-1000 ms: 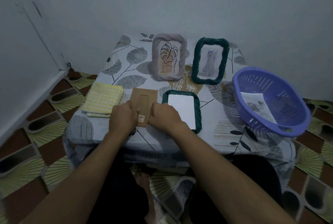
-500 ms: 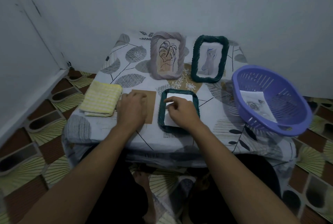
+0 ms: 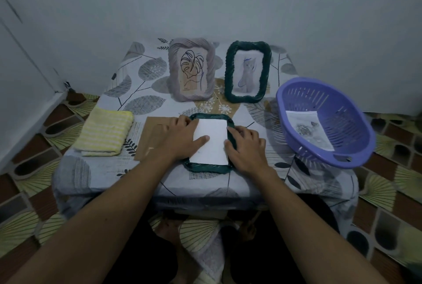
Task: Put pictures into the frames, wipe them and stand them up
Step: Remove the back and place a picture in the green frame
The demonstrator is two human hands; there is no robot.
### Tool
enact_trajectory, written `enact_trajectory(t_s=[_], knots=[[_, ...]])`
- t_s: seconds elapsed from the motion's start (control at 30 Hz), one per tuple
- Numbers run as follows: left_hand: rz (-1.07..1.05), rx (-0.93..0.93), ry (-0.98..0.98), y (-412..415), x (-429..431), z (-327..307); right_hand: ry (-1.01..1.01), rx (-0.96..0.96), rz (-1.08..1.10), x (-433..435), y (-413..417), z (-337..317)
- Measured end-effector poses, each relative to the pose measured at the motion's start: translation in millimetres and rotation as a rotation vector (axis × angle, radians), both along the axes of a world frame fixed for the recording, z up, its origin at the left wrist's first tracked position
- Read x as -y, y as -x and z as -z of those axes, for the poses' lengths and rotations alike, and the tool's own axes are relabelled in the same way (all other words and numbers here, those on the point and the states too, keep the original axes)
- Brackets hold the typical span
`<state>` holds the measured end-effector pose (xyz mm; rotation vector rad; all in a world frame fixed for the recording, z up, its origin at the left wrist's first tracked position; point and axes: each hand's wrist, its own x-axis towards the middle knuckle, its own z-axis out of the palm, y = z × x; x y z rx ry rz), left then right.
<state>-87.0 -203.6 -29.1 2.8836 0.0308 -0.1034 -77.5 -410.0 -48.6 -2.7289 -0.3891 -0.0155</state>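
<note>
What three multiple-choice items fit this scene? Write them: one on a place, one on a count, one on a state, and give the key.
1. Where is the yellow cloth?
A. On the left side of the table, beside the brown backing board
B. Inside a frame
C. On the floor

2. How many frames stand upright?
A. One
B. Three
C. Two

3. How is the near green frame?
A. Standing, picture showing
B. Lying flat, white paper in its opening
C. Lying flat, empty

Key:
1 A, the cloth lies folded just left of the board.
2 C, the grey frame and the far green frame stand at the back.
3 B, the left hand and the right hand rest on the paper and the flat frame.
</note>
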Motion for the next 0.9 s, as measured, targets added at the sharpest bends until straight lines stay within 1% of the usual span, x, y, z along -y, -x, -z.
enact_trajectory(t_s=[0.1,0.27,0.5,0.6,0.67,0.77,0.9], knots=[[0.001,0.064,-0.031,-2,2,5,0.011,0.006,0.005,0,0,1],[0.012,0.122,-0.021,-3,3,6,0.011,0.010,0.011,-1,0,1],[-0.028,0.080,-0.024,-3,5,5,0.023,0.005,0.022,-2,1,1],[-0.016,0.091,-0.054,-1,4,3,0.024,0.003,0.025,-2,1,1],[-0.013,0.111,-0.038,-1,5,1,0.026,0.002,0.027,-2,1,0],[-0.013,0.161,0.091,-1,8,-3,0.027,-0.005,0.026,-2,2,-1],[-0.032,0.222,0.514,7,18,-20,0.011,-0.023,0.027,-2,3,-3]])
